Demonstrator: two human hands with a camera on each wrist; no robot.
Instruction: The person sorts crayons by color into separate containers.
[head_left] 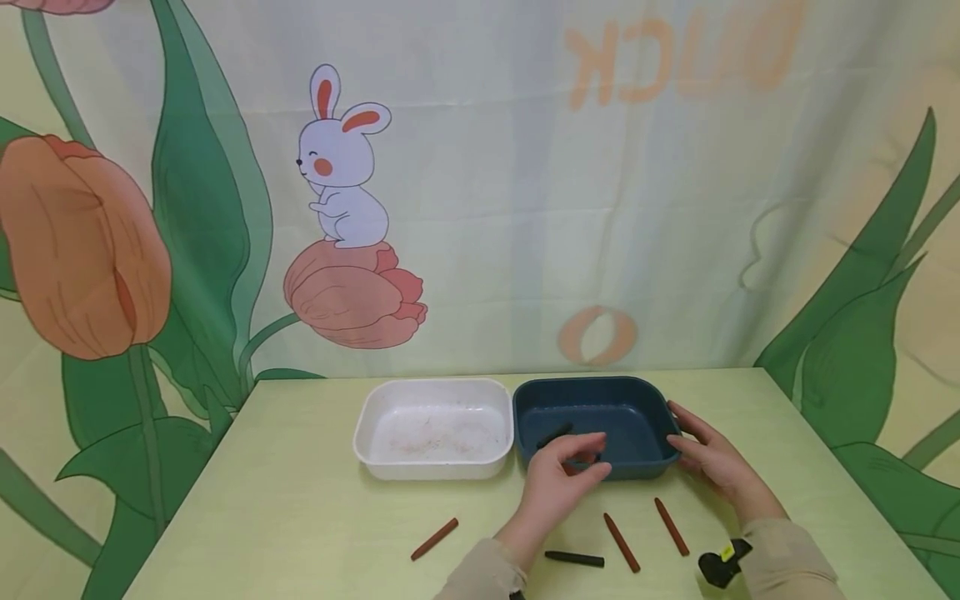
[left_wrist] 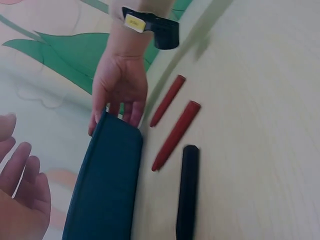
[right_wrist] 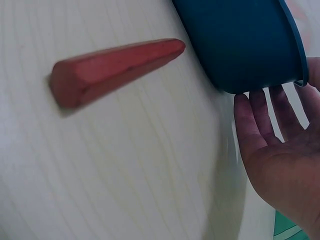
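My left hand (head_left: 558,483) hovers over the near side of a dark blue tray (head_left: 637,469), its thumb and fingers apart. In the left wrist view, the left hand's fingers (left_wrist: 35,182) show nothing between them. A black crayon (head_left: 553,435) lies in the tray, partly hidden behind that hand. At the tray's right end, my right hand (head_left: 720,467) holds the rim, thumb tip over the edge and other fingers against the outer wall. On the table before the tray are a black crayon (head_left: 574,559) and two reddish-brown crayons (head_left: 622,542) (head_left: 671,527).
A white tray (head_left: 433,470) stands directly left of the blue one, with brownish marks on its floor. Another reddish-brown crayon (head_left: 434,539) lies in front of it. A printed curtain (head_left: 480,208) hangs behind the table's far edge.
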